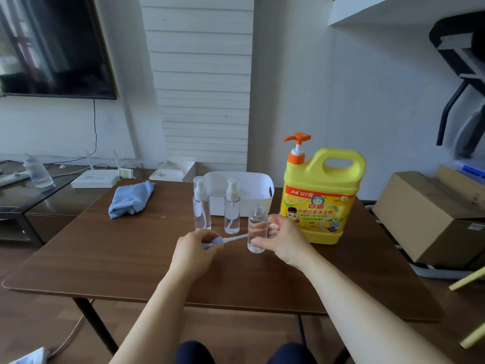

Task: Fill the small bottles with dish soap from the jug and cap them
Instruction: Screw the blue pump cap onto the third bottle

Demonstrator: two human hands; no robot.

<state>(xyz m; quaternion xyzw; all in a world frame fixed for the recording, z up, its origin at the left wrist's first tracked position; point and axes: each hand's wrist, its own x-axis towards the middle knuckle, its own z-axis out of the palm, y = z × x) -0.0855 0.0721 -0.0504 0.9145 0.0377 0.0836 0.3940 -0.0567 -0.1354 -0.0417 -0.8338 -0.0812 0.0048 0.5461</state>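
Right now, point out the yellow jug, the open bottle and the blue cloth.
yellow jug [319, 206], head view, front label.
open bottle [257, 222], head view, clear body below the neck.
blue cloth [131, 199], head view, middle of the fold.

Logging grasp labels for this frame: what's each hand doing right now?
Left hand: closed, pinching the detached pump cap.
Right hand: closed around the uncapped small bottle.

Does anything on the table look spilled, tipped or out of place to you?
Nothing stands out. The jug and capped bottles stand upright, no spill shows on the table; the right hand holds the open bottle, the left hand its pump.
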